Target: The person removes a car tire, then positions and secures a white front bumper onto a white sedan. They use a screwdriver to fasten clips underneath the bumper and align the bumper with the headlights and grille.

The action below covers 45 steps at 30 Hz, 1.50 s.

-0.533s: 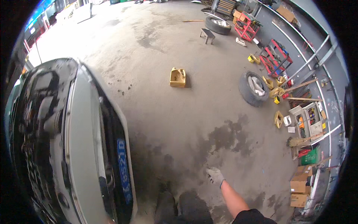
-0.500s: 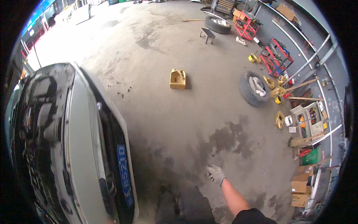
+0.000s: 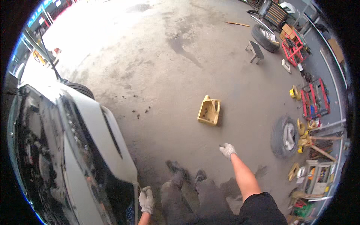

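My right hand, in a pale knit glove, is stretched out over the concrete floor with its fingers curled closed. A dark bit shows at its fingertips, too small to name. Beyond it a yellow plastic jug, cut open on one side, lies on the floor with small dark pieces inside; the hand does not touch it. My left hand, gloved too, is low beside the front corner of a light-coloured car, fingers curled in. Whether it touches the bumper or what it holds is hidden.
The car's engine bay is uncovered at left. Small dark pieces are scattered on the floor. At right stand a tyre, a low stool, red tool carts, another tyre and a grey parts box.
I have moved forward along the car, and the yellow jug is closer and further right in view. My left hand and legs have come into view. My right hand has closed its fingers.
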Available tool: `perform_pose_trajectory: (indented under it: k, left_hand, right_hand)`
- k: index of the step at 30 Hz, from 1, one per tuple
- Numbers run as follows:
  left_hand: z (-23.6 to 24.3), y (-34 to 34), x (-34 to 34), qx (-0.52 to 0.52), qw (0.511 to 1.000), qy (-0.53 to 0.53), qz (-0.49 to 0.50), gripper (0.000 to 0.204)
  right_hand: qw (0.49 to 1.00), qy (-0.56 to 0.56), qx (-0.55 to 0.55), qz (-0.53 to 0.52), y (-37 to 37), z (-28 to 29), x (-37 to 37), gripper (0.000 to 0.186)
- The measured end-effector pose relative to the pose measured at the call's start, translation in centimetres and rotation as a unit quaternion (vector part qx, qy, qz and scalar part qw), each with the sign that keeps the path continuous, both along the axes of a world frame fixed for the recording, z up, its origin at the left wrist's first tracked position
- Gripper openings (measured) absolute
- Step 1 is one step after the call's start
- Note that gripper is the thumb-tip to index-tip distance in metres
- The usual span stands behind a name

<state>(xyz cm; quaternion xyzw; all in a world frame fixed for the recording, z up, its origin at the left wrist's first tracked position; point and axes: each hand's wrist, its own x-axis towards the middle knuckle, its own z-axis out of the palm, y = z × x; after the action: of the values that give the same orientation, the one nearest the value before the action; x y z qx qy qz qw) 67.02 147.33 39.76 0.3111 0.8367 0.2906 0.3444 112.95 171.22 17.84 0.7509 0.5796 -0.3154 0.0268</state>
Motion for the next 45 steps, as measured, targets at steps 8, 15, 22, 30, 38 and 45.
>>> perform_pose_trajectory:
  k: [8,15,22,30,38,45]
  left_hand:
    - [-21.1,29.3,-0.1,0.086,0.995,-0.027,-0.045,0.025]
    - [-38.3,49.2,-6.0,0.063,0.975,-0.204,0.066,0.025]
    - [-48.1,58.8,-10.3,0.092,0.967,-0.235,0.035,0.031]
    - [-45.8,55.3,-15.0,0.063,0.959,-0.253,0.107,0.038]
    - [-43.0,50.4,-22.6,0.067,0.944,-0.216,0.240,0.028]
    - [-42.0,44.0,-25.0,0.035,0.933,-0.169,0.315,0.025]
  right_hand:
    - [0.995,-0.080,-0.058,0.014,24.6,-8.7,-7.0,0.045]
    - [0.984,-0.143,-0.088,-0.057,34.8,-33.8,-4.7,0.062]
    - [0.974,0.084,0.047,-0.203,41.5,-44.7,-7.1,0.050]
    - [0.981,-0.012,0.152,0.124,51.1,-38.0,-24.7,0.037]
    - [0.954,0.061,0.129,0.263,54.2,-37.4,-46.5,0.044]
    - [0.816,0.040,0.251,0.519,41.3,-32.6,-58.1,0.061]
